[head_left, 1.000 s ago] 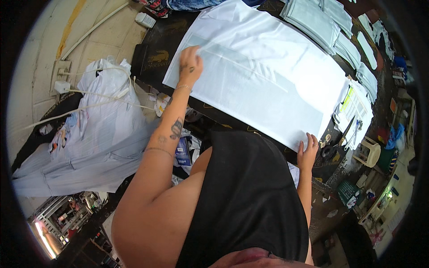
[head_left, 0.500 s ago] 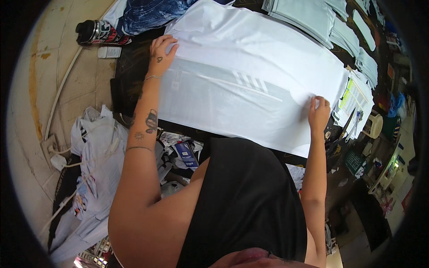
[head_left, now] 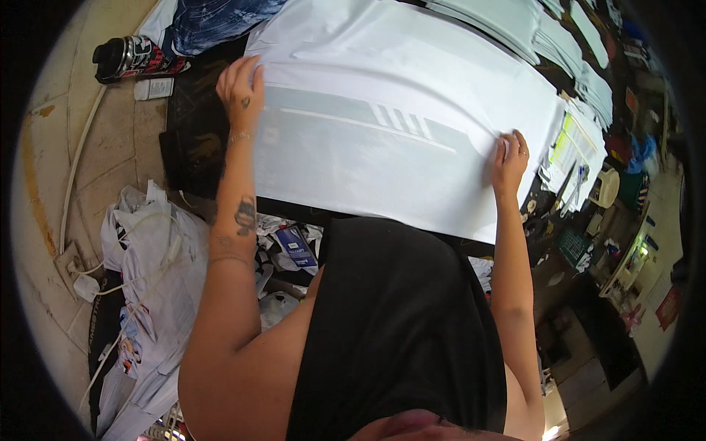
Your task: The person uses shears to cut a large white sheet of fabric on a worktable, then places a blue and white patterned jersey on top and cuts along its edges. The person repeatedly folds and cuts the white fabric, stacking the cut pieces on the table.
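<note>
A white cloth (head_left: 397, 110) lies spread flat over a dark table (head_left: 195, 140), a grey band with short slanted stripes running across its middle. The left hand (head_left: 240, 84) sits at the cloth's left edge, fingers curled over it — pinching the hem, it seems, though the fingertips are partly hidden. The right hand (head_left: 507, 158) rests on the cloth near its right edge, fingers bent and pressed on the fabric; whether they grip a fold I cannot tell. Beyond the cloth, stacks of folded pale cloth (head_left: 515, 22) line the far side. A dark can (head_left: 136, 57) lies on the tiled floor to the left, just beside blue fabric (head_left: 213, 22). Lower left, a heap of crumpled white garments (head_left: 151, 279) — with cords across it — sits on the floor.
</note>
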A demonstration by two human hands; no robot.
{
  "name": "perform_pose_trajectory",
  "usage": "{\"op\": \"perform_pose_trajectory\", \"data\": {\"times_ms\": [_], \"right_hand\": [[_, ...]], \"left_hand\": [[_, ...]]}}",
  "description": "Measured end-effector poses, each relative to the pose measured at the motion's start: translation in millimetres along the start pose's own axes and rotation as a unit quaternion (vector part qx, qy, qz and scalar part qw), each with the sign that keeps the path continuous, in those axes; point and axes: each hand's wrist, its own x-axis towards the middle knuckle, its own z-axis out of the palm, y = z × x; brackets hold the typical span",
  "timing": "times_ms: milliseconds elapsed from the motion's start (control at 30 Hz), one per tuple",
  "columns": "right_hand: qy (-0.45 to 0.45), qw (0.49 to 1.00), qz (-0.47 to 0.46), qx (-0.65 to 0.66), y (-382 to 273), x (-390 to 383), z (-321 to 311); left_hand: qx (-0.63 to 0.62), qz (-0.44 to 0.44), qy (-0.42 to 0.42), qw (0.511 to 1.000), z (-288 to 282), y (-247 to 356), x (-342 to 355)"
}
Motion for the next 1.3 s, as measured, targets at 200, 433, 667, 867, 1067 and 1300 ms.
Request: {"op": "perform_pose_trajectory", "data": {"times_ms": [200, 433, 667, 867, 1067, 1300], "right_hand": [[-0.134, 0.99, 0.028, -0.025, 31.3, -121.1, -87.8], [0.028, 0.984, 0.151, -0.094, 157.9, -147.4, -113.3], [-0.107, 0.974, 0.194, -0.053, 183.0, -159.5, -130.3], [-0.093, 0.927, 0.243, 0.268, 193.5, -242.1, -168.2], [-0.179, 0.686, 0.434, 0.557, 175.0, -379.5, -200.0], [-0.345, 0.596, 0.398, 0.606, 156.8, -450.0, -233.5]], "left_hand": [[0.13, -0.199, -0.099, 0.966, -50.1, 40.6, -142.6], [-0.073, -0.046, -0.005, 0.996, -6.3, 168.1, -63.4], [-0.243, 0.333, -0.257, 0.874, 101.9, 449.2, -104.3], [-0.17, 0.211, -0.198, 0.942, 145.2, 479.6, -86.1], [-0.189, 0.167, -0.237, 0.938, 167.1, 463.1, -68.1], [-0.204, 0.287, -0.15, 0.924, 131.4, 481.8, -85.4]]}}
